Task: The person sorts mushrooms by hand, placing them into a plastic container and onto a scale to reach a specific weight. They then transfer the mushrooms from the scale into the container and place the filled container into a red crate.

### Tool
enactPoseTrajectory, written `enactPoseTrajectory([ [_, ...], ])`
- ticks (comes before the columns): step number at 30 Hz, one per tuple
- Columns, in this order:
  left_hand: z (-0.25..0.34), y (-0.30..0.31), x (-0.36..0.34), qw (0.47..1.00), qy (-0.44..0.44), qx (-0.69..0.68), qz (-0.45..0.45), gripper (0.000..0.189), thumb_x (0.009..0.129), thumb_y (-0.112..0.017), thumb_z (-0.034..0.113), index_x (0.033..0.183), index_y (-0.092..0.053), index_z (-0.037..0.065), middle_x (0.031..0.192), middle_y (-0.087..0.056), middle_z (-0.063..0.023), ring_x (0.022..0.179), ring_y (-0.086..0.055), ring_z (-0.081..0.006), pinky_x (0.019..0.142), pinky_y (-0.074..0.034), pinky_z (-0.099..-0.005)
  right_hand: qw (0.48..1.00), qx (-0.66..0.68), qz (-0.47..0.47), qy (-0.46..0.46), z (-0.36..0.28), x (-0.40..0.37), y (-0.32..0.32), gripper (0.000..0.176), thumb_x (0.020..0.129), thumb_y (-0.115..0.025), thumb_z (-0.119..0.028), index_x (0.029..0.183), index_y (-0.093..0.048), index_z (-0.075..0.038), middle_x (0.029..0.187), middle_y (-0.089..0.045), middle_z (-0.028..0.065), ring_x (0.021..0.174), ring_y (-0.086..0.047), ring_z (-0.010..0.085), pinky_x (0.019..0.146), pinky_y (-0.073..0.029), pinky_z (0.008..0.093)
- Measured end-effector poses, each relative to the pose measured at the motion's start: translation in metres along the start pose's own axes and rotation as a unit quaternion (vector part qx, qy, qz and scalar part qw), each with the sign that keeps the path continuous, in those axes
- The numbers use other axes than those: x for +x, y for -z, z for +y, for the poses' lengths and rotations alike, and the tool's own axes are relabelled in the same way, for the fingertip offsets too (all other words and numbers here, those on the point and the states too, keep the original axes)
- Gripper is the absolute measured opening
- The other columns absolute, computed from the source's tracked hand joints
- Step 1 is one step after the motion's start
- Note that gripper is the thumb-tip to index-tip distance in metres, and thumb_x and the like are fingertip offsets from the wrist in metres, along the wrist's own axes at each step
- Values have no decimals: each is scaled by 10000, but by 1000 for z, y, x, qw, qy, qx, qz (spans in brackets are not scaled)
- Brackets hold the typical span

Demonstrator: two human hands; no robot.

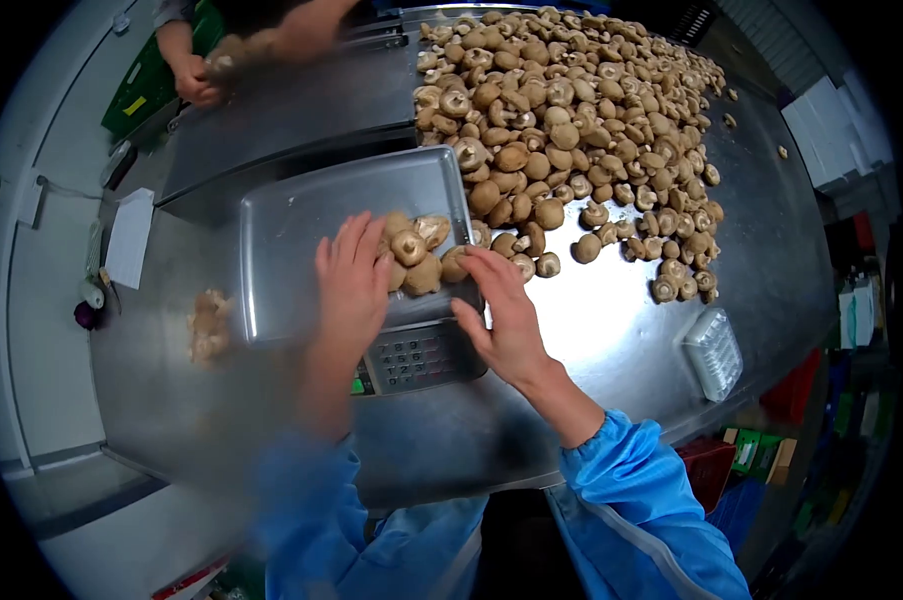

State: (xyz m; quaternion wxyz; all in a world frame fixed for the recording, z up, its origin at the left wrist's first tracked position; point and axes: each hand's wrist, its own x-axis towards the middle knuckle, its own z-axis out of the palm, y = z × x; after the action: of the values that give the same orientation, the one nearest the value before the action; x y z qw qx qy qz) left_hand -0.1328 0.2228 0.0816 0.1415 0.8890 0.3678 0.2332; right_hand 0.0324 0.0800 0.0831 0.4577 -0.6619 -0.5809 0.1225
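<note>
Several shiitake mushrooms (408, 248) sit in a small heap on the metal tray (281, 235) of a weighing scale. My left hand (354, 275) lies over the tray, fingers stretched out along the heap's left side. On the other side, my right hand (503, 318) has thumb and fingers apart, its fingertips against a single mushroom (454, 264) at the tray's right edge. Neither hand is closed around a mushroom. Below the tray shows the scale's keypad (407, 358), partly behind my left wrist.
A large pile of shiitake mushrooms (581, 110) covers the back right of the steel table (771, 250). Clear plastic trays (713, 354) lie at the right. Mushroom pieces (209, 326) are left of the scale. Across the table are another person's hands (193, 78), beside a green crate (136, 95).
</note>
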Motion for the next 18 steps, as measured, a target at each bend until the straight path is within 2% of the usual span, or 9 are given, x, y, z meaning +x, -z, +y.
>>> enactPoseTrajectory([
  [2, 5, -5, -2, 1000, 5, -14, -4, 442, 939, -543, 145, 1366, -499, 40, 1439, -468, -150, 1360, -406, -345, 1157, -222, -500, 1000, -17, -5, -9, 0, 5, -6, 584, 840, -716, -129, 1348, -469, 18, 1417, -432, 220, 1294, -440, 399, 1080, -386, 430],
  [3, 4, -8, -4, 999, 4, -32, -3, 441, 934, -544, 145, 1362, -505, 47, 1447, -463, -146, 1367, -401, -343, 1144, -244, -505, 999, -5, -30, -28, 6, 5, -15, 689, 851, -715, -181, 1415, -388, 42, 1488, -348, 242, 1375, -353, 421, 1136, -325, 449],
  [4, 7, -10, -5, 1000, -14, -16, -3, 444, 930, -548, 148, 1361, -508, 49, 1448, -463, -144, 1368, -398, -346, 1142, -247, -503, 999, -16, -39, -25, 7, 8, -23, 717, 860, -708, -225, 1428, -371, 52, 1506, -328, 242, 1414, -306, 417, 1155, -304, 459],
  [6, 11, -12, -7, 999, -49, 19, -6, 449, 921, -557, 153, 1357, -513, 54, 1448, -464, -140, 1370, -393, -353, 1137, -254, -499, 997, -58, -37, -19, 6, 13, -37, 724, 867, -703, -259, 1428, -373, 58, 1520, -305, 230, 1429, -282, 405, 1161, -297, 454],
  [9, 11, -19, -9, 999, -32, 35, 10, 457, 905, -573, 159, 1348, -521, 61, 1435, -472, -141, 1356, -403, -365, 1133, -263, -492, 994, -102, -22, 21, 21, 16, -51, 737, 871, -697, -280, 1431, -365, 64, 1534, -283, 222, 1442, -263, 396, 1168, -289, 449],
  [12, 9, -19, -8, 999, -30, 35, 12, 487, 892, -594, 150, 1364, -511, 65, 1442, -464, -152, 1361, -401, -364, 1135, -266, -490, 997, -59, -37, 20, 21, 18, -43, 729, 860, -706, -219, 1448, -353, 29, 1541, -261, 225, 1426, -282, 421, 1166, -294, 454],
  [15, 12, -15, -8, 999, -30, 30, 22, 541, 878, -612, 130, 1399, -484, 62, 1462, -447, -168, 1381, -387, -360, 1146, -262, -482, 997, 23, -61, -32, 17, 23, -27, 685, 871, -686, -254, 1427, -401, 29, 1531, -301, 208, 1438, -284, 384, 1168, -291, 445],
  [18, 8, 3, -6, 997, -31, 7, 71, 574, 880, -606, 111, 1430, -455, 52, 1481, -432, -181, 1397, -380, -350, 1158, -263, -466, 1000, -29, 5, -7, 41, 21, -2, 657, 855, -672, -179, 1430, -407, -4, 1479, -394, 224, 1404, -348, 386, 1165, -288, 447],
])
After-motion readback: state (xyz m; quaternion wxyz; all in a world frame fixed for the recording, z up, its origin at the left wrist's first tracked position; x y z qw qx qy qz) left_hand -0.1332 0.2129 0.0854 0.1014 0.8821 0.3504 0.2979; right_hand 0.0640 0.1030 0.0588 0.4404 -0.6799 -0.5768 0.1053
